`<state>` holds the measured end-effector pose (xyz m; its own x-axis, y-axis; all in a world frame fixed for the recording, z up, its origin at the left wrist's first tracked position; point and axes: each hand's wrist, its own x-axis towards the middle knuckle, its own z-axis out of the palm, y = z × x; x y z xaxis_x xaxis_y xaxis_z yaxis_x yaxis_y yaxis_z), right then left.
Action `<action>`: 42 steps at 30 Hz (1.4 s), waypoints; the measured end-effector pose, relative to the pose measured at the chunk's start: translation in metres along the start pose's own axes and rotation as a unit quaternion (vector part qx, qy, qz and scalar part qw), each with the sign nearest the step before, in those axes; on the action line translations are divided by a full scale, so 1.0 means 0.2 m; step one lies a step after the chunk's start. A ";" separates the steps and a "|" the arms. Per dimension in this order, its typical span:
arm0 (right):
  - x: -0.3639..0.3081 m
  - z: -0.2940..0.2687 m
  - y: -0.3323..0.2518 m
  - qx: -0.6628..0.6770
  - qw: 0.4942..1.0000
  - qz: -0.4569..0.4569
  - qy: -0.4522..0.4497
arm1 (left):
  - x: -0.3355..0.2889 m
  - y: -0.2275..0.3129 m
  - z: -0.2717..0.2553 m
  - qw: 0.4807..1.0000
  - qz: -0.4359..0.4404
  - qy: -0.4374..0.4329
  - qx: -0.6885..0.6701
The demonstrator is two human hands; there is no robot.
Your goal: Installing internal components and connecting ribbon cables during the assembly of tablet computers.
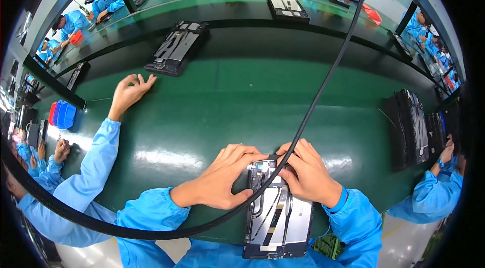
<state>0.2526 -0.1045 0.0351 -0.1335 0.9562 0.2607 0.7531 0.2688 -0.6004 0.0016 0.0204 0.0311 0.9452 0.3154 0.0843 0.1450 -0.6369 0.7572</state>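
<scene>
An opened tablet rests upright in front of me at the table's near edge, its silver battery panels and dark flex cables exposed. My left hand grips its upper left, fingers at the top edge and thumb on the left side. Across the upper right corner, my right hand has its fingers bent over the top edge and its thumb pressed inward. Whether a small part sits under the right fingertips is hidden. A thick black cable passes in front of the tablet and right hand in view.
Beyond my hands lies another opened tablet, near a co-worker's hand reaching from the left. A blue bin stands at left. Several tablets stand stacked at right. A further tablet lies on the far shelf.
</scene>
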 end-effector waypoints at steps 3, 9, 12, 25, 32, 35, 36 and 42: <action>-0.01 0.02 -0.01 -0.019 0.998 -0.031 0.048 | -0.01 0.00 -0.02 1.000 0.004 -0.019 -0.009; -0.01 0.01 -0.02 -0.049 0.995 -0.059 0.067 | -0.01 0.01 -0.02 1.000 -0.003 -0.025 -0.017; -0.01 0.00 -0.03 -0.042 0.996 -0.056 0.057 | -0.01 0.03 -0.01 1.000 -0.013 -0.023 -0.006; -0.01 -0.02 -0.02 0.020 1.000 0.006 0.015 | -0.01 0.02 -0.04 0.998 -0.016 -0.054 -0.011; -0.02 -0.02 0.01 0.029 1.000 0.000 0.007 | 0.01 0.03 -0.03 0.998 -0.020 -0.052 -0.010; -0.02 -0.03 0.01 0.044 0.999 -0.001 -0.012 | 0.01 0.04 -0.02 0.999 -0.023 -0.045 -0.008; -0.02 -0.04 0.01 0.043 0.999 0.000 -0.011 | 0.01 0.05 -0.01 0.999 -0.025 -0.042 -0.007; 0.00 -0.08 0.02 0.103 0.993 -0.015 -0.057 | 0.01 0.05 0.01 0.998 -0.040 -0.037 0.009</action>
<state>0.2663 -0.1061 0.0453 -0.2347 0.9514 0.1996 0.6010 0.3034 -0.7395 0.0045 0.0137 0.0379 0.9493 0.3132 -0.0257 0.2261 -0.6241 0.7479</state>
